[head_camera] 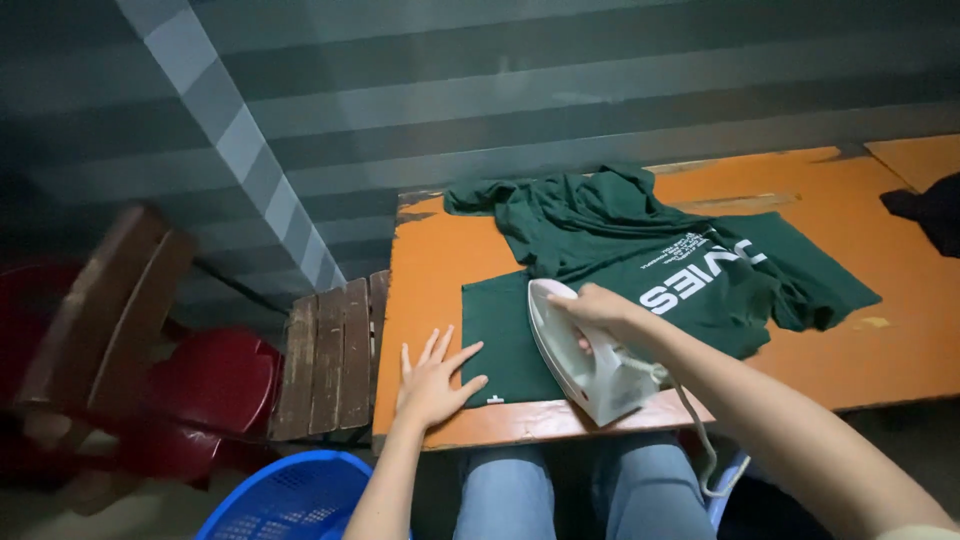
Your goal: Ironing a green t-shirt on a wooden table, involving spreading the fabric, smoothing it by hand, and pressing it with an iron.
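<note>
L hand (432,385): fingers spread, palm flat on orange table (430,270), fingertips touching left edge of green t-shirt (640,265). R hand (598,305): closed round handle of white iron (585,350), grip firm. Iron soleplate down on shirt's flat lower-left part, near table front edge. Cord (700,440) hanging off front edge. Rest of shirt bunched toward table rear. Blue basket (290,500) on floor, below-left.

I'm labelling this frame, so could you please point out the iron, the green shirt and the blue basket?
iron (585,355): head view, white body.
green shirt (590,225): head view, bunched upper part.
blue basket (290,495): head view, rim.
</note>
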